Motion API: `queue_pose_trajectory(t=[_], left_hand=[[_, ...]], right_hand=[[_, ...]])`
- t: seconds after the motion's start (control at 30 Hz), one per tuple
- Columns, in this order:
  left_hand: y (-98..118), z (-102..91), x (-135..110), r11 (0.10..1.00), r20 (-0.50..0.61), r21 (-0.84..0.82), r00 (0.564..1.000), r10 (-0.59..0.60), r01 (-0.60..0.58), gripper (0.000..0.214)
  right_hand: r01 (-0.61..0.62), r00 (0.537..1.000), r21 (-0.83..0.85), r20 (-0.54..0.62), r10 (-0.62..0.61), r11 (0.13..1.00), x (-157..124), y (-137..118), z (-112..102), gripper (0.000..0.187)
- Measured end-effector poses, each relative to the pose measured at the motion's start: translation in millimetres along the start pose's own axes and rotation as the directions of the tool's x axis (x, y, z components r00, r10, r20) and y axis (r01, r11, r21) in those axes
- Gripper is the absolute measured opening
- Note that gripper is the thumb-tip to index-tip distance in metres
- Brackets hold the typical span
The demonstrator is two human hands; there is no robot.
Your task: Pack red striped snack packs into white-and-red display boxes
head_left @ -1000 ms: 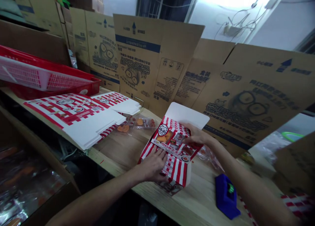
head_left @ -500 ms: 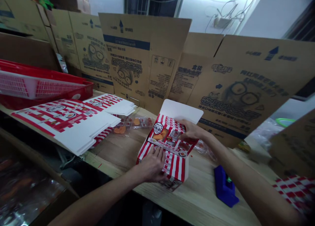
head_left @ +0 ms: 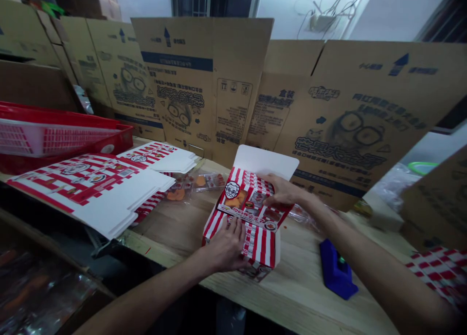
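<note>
A person's left hand [head_left: 226, 247] lies spread flat, fingers open, on a red-and-white striped snack box [head_left: 260, 245] resting on the worktop [head_left: 299, 296] near the centre, its white flap [head_left: 266, 162] raised at the far side. The right hand [head_left: 282, 190] curls partly closed over the box's upper edge, holding it. To the left lie flattened striped box blanks [head_left: 91, 191] and clear snack packets [head_left: 193, 183], with a red basket [head_left: 73, 116] beyond them (a white basket [head_left: 47, 140] nested inside). A blue block [head_left: 337, 269] sits to the right; unfolded cardboard cartons [head_left: 204, 82] line the far edge.
</note>
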State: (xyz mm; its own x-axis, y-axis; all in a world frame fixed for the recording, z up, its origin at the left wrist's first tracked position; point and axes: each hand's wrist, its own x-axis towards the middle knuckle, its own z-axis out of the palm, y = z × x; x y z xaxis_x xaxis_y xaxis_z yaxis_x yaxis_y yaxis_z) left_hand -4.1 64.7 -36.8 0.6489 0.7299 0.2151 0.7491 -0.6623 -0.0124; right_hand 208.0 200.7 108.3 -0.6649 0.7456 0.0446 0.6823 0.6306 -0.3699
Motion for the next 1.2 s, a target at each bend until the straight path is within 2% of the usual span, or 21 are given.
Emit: queue_pose_trajectory(t=[0.3, 0.47, 0.63, 0.83, 1.0, 1.2], left_hand=[[1, 4.2, -1, 1.0, -0.017, -0.026, 1.0, -0.006, 0.006, 0.092], [2, 9.0, -1, 0.999, -0.012, -0.035, 1.0, -0.016, 0.015, 0.094], [5, 5.7, -2, 1.0, -0.019, -0.028, 1.0, -0.002, 0.001, 0.092], [8, -0.5, -4, 0.999, -0.1, -0.015, 0.994, 0.038, -0.04, 0.085], [8, 1.5, -4, 1.0, -0.13, 0.012, 0.991, 0.025, -0.023, 0.089], [10, -4.4, -4, 0.999, -0.142, -0.001, 0.988, 0.053, -0.054, 0.074]], right_hand=[[-0.034, 0.999, -0.063, -0.022, 0.032, 0.997, -14, -16, 1, 0.081], [-0.055, 0.998, -0.05, 0.034, 0.057, 0.997, -13, -20, -5, 0.084], [0.003, 0.996, 0.002, 0.09, -0.004, 1.0, -11, -13, -10, 0.083], [0.086, 0.986, 0.135, 0.133, -0.104, 0.987, -9, 0, -12, 0.08], [0.02, 0.992, 0.021, 0.128, -0.022, 1.0, -3, -1, -4, 0.076], [0.013, 0.994, -0.234, 0.112, 0.014, 0.972, -2, -16, 28, 0.086]])
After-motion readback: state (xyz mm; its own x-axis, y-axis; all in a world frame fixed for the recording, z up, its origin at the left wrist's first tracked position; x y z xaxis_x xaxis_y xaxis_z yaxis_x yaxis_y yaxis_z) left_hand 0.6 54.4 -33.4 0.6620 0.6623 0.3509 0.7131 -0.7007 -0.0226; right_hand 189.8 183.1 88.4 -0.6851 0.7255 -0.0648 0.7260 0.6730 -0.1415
